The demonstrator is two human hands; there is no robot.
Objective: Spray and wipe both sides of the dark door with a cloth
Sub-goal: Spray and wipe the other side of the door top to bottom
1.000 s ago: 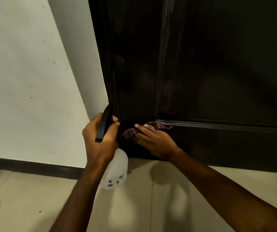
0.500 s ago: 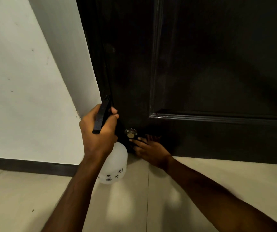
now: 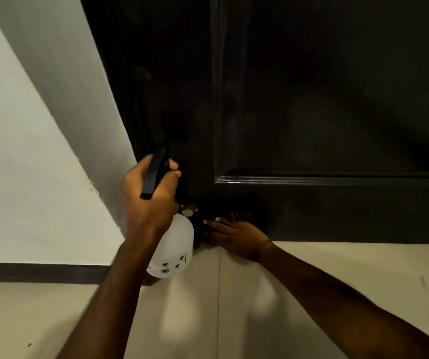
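The dark panelled door (image 3: pixel 312 99) fills the upper right of the head view. My left hand (image 3: pixel 148 203) grips the black handle of a white spray bottle (image 3: pixel 174 247), held upright beside the door's left edge. My right hand (image 3: pixel 236 235) lies flat against the door's bottom rail just above the floor, fingers stretched to the left. It presses a dark reddish cloth (image 3: pixel 243 215) onto the wood; only a small edge of the cloth shows above the fingers.
A small round metal door stop (image 3: pixel 188 209) sits low on the door between my hands. A white wall (image 3: pixel 27 164) with a dark skirting strip (image 3: pixel 39 272) stands to the left. Pale floor tiles (image 3: pixel 208 320) lie below.
My right hand has slid the cloth down from the panel moulding to the bottom rail near the floor. The left hand has kept the bottle in about the same place.
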